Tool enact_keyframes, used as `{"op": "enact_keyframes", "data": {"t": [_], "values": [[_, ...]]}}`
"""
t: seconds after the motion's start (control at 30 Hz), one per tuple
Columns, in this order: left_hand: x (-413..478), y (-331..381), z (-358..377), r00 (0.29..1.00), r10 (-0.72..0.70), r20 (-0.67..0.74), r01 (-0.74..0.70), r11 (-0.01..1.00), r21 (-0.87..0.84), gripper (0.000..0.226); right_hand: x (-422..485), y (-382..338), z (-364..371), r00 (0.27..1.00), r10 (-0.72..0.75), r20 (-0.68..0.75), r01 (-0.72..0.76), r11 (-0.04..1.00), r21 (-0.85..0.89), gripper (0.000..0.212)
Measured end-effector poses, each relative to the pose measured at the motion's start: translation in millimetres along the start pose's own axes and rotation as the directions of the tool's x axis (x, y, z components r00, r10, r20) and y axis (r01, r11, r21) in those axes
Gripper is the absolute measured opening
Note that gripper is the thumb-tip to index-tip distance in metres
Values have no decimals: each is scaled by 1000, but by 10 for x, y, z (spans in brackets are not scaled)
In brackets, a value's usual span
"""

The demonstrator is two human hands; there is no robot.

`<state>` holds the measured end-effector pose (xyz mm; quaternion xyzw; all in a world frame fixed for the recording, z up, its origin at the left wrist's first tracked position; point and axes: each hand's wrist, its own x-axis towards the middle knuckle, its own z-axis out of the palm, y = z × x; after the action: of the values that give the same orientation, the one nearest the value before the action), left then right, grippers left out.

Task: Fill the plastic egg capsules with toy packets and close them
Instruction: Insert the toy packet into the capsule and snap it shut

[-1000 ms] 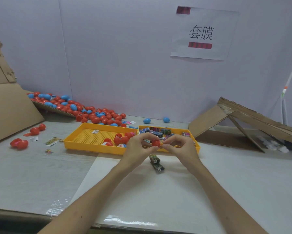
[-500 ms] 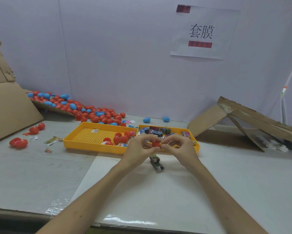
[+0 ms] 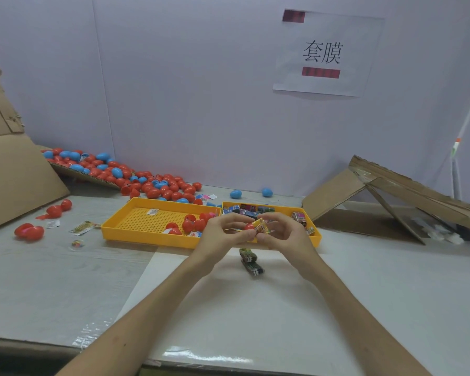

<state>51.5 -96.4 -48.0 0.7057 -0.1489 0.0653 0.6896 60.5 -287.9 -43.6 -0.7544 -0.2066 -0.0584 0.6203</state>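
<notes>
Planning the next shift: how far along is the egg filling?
Done, perhaps: the red and blue egg pile by the wall looks closed. In hand: left hand holds a red capsule, right hand pinches a yellow packet at it. Remaining: capsules in the yellow tray, many packets.

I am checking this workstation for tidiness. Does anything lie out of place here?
Yes. Red and blue egg capsules spill off a cardboard sheet onto the table behind the yellow tray; two toy packets lie loose outside it.
</notes>
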Motion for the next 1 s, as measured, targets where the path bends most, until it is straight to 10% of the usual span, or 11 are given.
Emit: {"op": "enact_keyframes", "data": {"t": [0.73, 1.0], "values": [[-39, 45, 22, 981, -178, 75, 188, 968, -167, 48, 6, 55, 30, 993, -109, -45, 107, 993, -45, 52], [-37, 68, -24, 955, -199, 218, 281, 841, -463, 44, 7, 28, 21, 998, -31, -53, 33, 998, 48, 12]]}}
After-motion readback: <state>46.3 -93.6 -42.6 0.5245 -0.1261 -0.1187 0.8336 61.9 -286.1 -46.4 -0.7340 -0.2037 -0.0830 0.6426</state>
